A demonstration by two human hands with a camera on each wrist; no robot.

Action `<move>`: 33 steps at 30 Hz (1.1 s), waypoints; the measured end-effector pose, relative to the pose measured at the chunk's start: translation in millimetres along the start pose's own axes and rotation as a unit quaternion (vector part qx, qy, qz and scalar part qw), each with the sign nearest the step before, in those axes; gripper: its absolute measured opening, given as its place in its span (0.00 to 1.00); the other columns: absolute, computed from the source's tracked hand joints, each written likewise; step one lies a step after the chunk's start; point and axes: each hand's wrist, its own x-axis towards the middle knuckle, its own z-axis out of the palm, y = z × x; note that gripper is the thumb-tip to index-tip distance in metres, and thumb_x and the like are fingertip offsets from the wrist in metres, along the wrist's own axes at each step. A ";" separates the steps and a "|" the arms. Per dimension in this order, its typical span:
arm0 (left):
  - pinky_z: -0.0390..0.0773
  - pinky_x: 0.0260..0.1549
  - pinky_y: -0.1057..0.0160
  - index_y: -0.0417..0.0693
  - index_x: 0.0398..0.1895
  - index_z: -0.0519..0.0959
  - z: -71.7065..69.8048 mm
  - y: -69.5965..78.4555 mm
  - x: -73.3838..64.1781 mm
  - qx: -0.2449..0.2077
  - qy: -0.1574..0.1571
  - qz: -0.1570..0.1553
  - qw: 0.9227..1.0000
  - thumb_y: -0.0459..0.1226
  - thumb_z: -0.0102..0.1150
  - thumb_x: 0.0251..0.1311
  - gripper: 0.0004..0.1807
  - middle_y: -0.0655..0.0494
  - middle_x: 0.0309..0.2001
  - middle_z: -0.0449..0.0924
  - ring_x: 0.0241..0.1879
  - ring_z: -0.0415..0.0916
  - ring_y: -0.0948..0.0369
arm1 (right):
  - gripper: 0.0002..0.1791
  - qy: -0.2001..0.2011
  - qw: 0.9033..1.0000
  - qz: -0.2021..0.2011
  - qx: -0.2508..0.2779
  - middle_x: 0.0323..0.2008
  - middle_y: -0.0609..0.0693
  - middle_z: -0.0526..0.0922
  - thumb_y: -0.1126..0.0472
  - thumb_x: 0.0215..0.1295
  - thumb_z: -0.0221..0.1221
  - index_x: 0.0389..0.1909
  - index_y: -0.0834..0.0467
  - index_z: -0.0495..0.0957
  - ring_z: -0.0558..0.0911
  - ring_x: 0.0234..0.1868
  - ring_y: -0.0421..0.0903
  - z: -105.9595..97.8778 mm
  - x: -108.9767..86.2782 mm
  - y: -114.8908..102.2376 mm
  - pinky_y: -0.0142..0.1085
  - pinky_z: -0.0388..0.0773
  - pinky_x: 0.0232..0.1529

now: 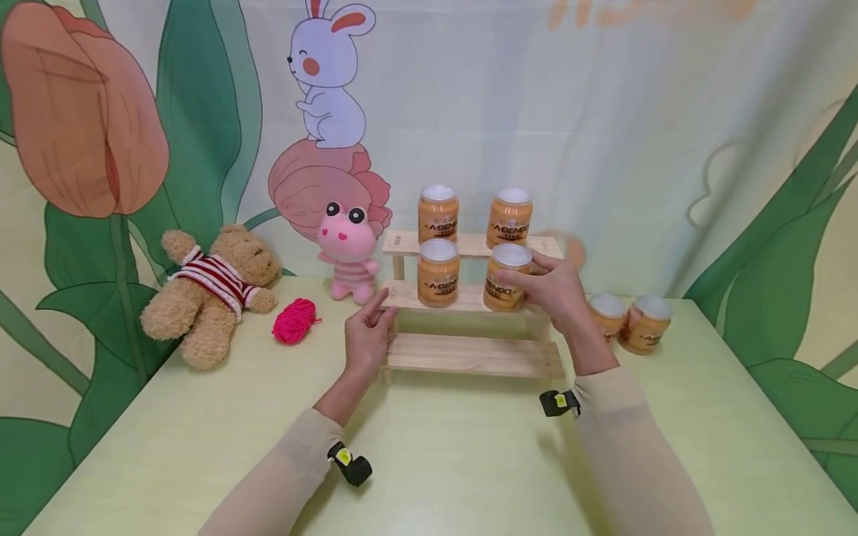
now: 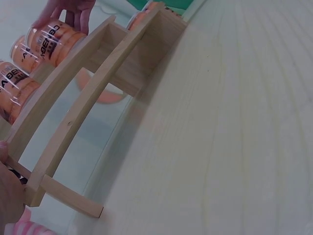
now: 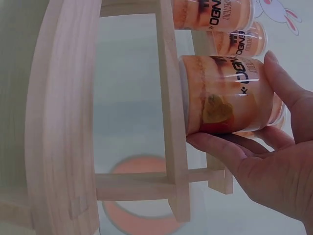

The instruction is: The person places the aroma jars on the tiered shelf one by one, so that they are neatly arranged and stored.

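My right hand (image 1: 555, 289) grips an orange labelled jar (image 1: 506, 277) with a white lid, at the right of the middle tier of a wooden three-step rack (image 1: 476, 356). In the right wrist view, thumb and fingers wrap this jar (image 3: 225, 95), its base right at the tier's board. Another such jar (image 1: 439, 272) stands to its left on the same tier. Two more, a left jar (image 1: 439, 214) and a right jar (image 1: 509, 217), stand upright on the top tier. My left hand (image 1: 366, 339) holds the rack's left end by the middle tier.
Two more jars, one (image 1: 606, 316) partly behind the right wrist and one (image 1: 645, 324) beside it, stand right of the rack. To the left are a pink plush toy (image 1: 350, 257), a pink yarn ball (image 1: 295, 321) and a teddy bear (image 1: 213, 294). A printed curtain (image 1: 603, 112) hangs behind the table.
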 end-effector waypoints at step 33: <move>0.67 0.20 0.74 0.44 0.61 0.80 -1.3 -3.1 -0.6 0.008 -0.005 0.006 1.000 0.33 0.65 0.65 0.21 0.55 0.26 0.79 0.25 0.69 0.63 | 0.38 0.151 0.980 -0.051 -0.120 0.61 0.56 0.79 0.41 0.60 0.68 0.66 0.59 0.75 0.76 0.62 0.51 -58.1 -47.9 21.5 0.35 0.76 0.54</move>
